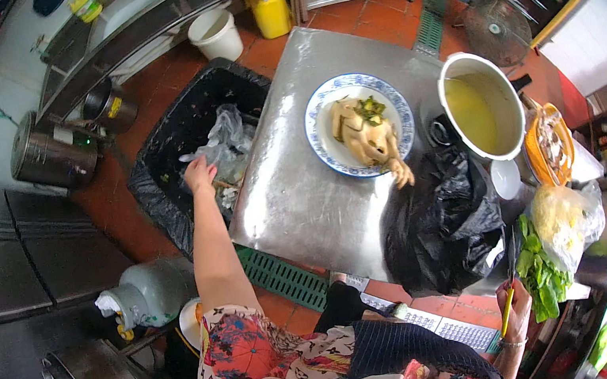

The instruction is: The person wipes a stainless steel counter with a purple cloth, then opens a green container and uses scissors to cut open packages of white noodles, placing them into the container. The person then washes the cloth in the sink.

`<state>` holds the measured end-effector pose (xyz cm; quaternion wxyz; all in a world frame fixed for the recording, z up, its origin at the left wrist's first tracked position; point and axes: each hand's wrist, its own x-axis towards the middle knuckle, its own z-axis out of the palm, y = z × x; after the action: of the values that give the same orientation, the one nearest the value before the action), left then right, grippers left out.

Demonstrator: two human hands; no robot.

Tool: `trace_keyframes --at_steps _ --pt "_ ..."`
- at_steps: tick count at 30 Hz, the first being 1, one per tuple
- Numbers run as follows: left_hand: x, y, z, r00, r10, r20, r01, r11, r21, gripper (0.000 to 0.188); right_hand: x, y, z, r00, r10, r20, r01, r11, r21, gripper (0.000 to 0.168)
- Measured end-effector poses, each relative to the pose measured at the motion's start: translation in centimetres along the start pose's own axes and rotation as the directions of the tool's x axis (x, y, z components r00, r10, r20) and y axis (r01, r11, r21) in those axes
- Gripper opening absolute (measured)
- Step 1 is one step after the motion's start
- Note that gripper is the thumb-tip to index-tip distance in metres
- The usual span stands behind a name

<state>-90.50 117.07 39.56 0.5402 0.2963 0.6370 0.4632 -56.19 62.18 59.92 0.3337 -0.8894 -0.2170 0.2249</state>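
Note:
My left hand [200, 173] reaches over a bin lined with a black plastic bag [153, 154]. Its fingers are at a pale, thin item beside a clear plastic bag [225, 136]; whether they grip it I cannot tell. At the lower right my right hand [513, 308] holds scissors with yellow handles [507, 312], blades pointing away from me. A whole cooked chicken [363, 134] with green leaves on it lies on a blue-and-white plate [323, 153] on the steel table [306, 207]. One foot of the bird hangs over the plate's rim.
Right of the plate stand a pot of yellowish liquid [471, 113], a black plastic bag [448, 225], a small white bowl [506, 178], an orange basket [564, 146] and leafy greens [540, 270]. A gas cylinder [155, 292] stands at left, a white bucket [218, 38] beyond the bin.

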Motion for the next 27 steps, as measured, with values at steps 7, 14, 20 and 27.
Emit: trace_keyframes --at_steps 7,14,20,27 --pt "-13.8 4.6 -0.1 0.951 0.279 0.132 -0.268 0.959 -0.094 0.038 -0.7 2.6 -1.4 0.994 -0.050 -0.094 0.047 0.998 -0.036 0.025" --pt "-32.1 9.2 3.8 0.576 0.537 0.616 -0.365 0.844 -0.393 0.025 -3.4 4.7 -5.0 0.985 -0.100 -0.140 0.097 0.995 -0.029 0.039" --pt "-47.1 5.4 13.1 -0.257 0.391 0.884 0.244 0.911 -0.332 0.026 -8.0 13.3 -9.3 0.920 0.055 -0.388 -0.009 0.993 0.118 0.039" --pt "-68.7 -7.7 24.5 -0.565 -0.056 0.823 0.136 0.978 0.160 0.018 -16.2 24.2 -15.8 0.686 0.358 -0.634 -0.264 0.934 0.242 0.042"
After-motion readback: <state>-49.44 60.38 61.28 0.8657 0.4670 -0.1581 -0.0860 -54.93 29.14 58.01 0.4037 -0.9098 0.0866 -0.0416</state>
